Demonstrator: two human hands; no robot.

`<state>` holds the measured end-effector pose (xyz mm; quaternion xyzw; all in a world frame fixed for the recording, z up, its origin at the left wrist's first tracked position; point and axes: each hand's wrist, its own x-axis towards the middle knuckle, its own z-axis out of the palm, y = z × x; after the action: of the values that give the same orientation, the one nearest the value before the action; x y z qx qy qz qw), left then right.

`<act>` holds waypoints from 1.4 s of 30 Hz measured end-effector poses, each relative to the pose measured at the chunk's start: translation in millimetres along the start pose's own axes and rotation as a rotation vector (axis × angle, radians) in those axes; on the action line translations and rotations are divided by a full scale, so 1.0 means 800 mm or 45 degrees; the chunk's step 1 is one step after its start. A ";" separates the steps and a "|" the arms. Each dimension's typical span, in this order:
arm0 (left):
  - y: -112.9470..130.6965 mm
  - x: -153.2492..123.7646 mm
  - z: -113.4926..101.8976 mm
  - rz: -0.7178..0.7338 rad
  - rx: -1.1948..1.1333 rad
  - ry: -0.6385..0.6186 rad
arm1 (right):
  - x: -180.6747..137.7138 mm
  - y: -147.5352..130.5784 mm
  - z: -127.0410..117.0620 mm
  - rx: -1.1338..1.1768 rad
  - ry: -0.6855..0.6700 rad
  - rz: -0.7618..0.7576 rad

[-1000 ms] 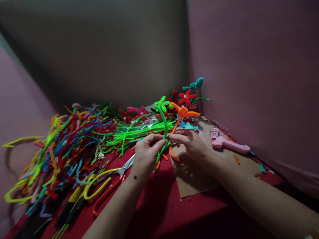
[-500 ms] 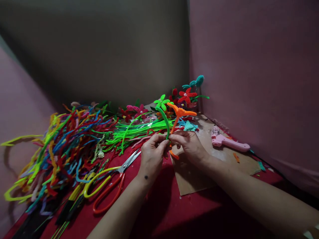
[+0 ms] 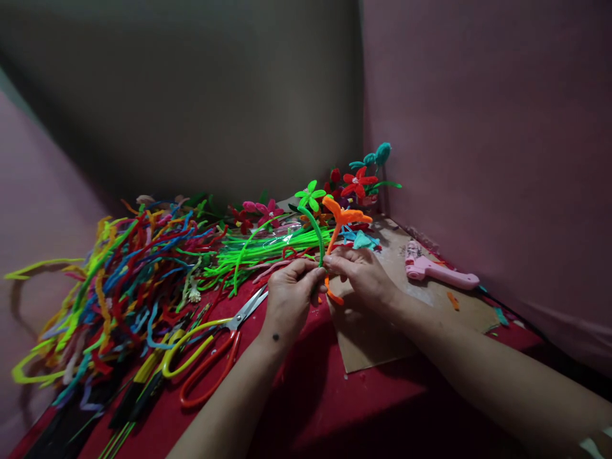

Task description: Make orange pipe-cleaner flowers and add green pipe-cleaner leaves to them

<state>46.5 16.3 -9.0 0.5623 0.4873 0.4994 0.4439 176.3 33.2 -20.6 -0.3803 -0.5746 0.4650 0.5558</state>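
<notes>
My left hand (image 3: 289,298) is closed, thumb and fingers pinching the lower end of a curved green pipe cleaner (image 3: 319,234). Close beside it, my right hand (image 3: 367,279) pinches the stem of an orange pipe-cleaner flower (image 3: 345,217). The flower's petals spread above the fingers, and its stem comes out below with a bent end. Both fingertips nearly meet where the green piece and the orange stem come together; whether the two are joined there is hidden.
Scissors (image 3: 234,324) with yellow and red handles lie left of my hands, near a heap of coloured pipe cleaners (image 3: 119,280). Behind are green pipe cleaners (image 3: 268,248) and finished flowers (image 3: 358,183). A pink glue gun (image 3: 442,273) rests on cardboard (image 3: 373,347) at right.
The orange flower has turned and tipped slightly in my right hand. My left hand has shifted a little to the left; both grips remain closed.
</notes>
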 end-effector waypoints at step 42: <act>0.003 -0.013 -0.017 -0.114 -0.505 -0.181 | 0.000 -0.007 -0.004 0.476 -0.393 0.018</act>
<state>33.1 6.0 -6.6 0.4757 0.3715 0.5243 0.6007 179.6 31.8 -15.1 -0.1993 -0.5541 0.6196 0.5189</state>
